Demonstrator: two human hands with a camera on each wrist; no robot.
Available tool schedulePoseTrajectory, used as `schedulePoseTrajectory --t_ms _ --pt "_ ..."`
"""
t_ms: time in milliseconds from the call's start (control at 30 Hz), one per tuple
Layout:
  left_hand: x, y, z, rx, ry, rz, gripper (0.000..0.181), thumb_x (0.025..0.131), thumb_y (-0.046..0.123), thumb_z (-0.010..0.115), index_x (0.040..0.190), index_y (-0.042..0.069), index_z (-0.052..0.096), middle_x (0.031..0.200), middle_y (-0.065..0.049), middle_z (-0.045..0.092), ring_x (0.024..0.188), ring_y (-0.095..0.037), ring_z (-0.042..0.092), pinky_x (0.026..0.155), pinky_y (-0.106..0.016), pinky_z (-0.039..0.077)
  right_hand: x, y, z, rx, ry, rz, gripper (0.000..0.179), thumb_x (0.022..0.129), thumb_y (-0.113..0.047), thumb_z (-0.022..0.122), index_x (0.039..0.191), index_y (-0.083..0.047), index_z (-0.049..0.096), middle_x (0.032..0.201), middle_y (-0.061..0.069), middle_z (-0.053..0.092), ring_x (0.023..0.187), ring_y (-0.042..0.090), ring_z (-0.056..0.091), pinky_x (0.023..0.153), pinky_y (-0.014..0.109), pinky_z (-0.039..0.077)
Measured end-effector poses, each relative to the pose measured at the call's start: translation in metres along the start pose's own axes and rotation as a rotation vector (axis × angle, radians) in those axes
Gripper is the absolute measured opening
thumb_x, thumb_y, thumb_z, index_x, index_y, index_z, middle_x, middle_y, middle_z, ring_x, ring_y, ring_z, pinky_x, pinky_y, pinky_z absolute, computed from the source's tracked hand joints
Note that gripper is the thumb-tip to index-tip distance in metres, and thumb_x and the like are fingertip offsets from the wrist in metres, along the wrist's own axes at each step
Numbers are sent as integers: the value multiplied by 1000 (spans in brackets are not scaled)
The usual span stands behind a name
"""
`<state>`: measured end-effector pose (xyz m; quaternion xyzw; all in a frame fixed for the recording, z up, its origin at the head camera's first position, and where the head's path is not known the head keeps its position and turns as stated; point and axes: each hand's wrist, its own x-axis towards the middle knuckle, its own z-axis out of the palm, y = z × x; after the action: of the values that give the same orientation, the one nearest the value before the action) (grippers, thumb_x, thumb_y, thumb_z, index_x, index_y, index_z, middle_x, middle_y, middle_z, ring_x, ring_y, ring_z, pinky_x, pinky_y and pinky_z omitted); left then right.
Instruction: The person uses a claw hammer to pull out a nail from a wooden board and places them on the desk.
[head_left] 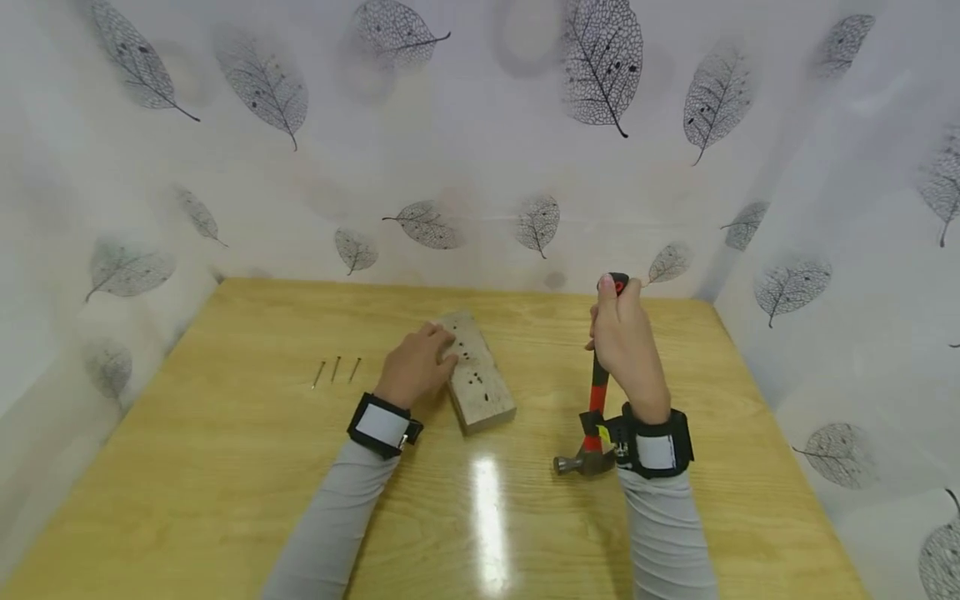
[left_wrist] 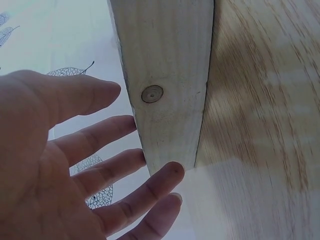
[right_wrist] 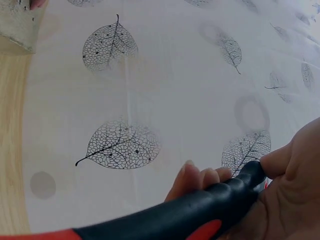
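Observation:
A hammer (head_left: 598, 398) with a black-and-red handle is in my right hand (head_left: 632, 350), gripped near the handle's end. Its metal head points down toward me, close over the table. In the right wrist view, fingers and thumb wrap the black grip (right_wrist: 165, 220). My left hand (head_left: 416, 364) rests against the left side of a wooden block (head_left: 483, 387), whose top has several dark holes. From the left wrist, the fingers look spread and fairly straight, with fingertips right at the block's side face (left_wrist: 170, 55), which shows a round knot (left_wrist: 152, 94).
Three nails, one of them the leftmost nail (head_left: 318, 375), lie side by side left of my left hand. All this is on a light wooden table (head_left: 225, 467). White leaf-patterned sheeting (head_left: 465, 150) rises along the table's back and both sides.

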<state>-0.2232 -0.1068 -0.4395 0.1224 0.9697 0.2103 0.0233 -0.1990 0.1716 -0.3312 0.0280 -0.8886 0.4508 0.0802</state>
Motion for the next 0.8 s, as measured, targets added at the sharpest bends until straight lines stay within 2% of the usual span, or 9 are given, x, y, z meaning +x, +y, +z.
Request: schedulePoseTrajectory --t_ms 133,333,467,567,667,800 --pt "4 1 1 5 15 18 44 95 33 59 132 10 60 139 -12 51 118 -34 51 93 -51 51 6 6 6 -5 -9 32 60 102 -52 12 115 4 31 76 12 47 58 30 57 54 35 55" --pt "2 -1 2 -2 20 2 43 95 31 60 131 9 61 141 -14 50 119 -35 51 93 -52 51 15 15 16 -13 -13 53 58 103 -49 14 116 5 32 77 12 48 53 25 57 50 35 54" --pt "0 0 1 -7 31 12 43 94 31 60 131 8 61 140 -15 50 118 -36 51 91 -52 52 22 24 20 10 -30 80 49 105 -40 24 121 6 32 78 13 51 55 23 60 51 33 52" --pt "-2 1 0 -16 43 19 42 94 29 61 129 7 62 139 -16 51 116 -36 52 90 -53 53 28 34 25 2 -54 102 47 103 -28 34 133 9 30 82 17 56 61 24 62 51 29 49" --pt "-1 1 -1 -14 43 17 42 94 29 60 129 7 62 139 -16 52 116 -36 52 90 -52 52 33 46 30 -44 -69 110 55 99 -17 40 145 10 24 90 22 61 66 26 61 52 29 46" --pt "2 1 1 0 15 6 43 95 30 58 132 9 60 141 -15 49 117 -36 51 92 -52 51 38 63 34 -101 -114 154 61 100 -16 42 150 9 19 114 30 59 83 33 59 65 37 51"
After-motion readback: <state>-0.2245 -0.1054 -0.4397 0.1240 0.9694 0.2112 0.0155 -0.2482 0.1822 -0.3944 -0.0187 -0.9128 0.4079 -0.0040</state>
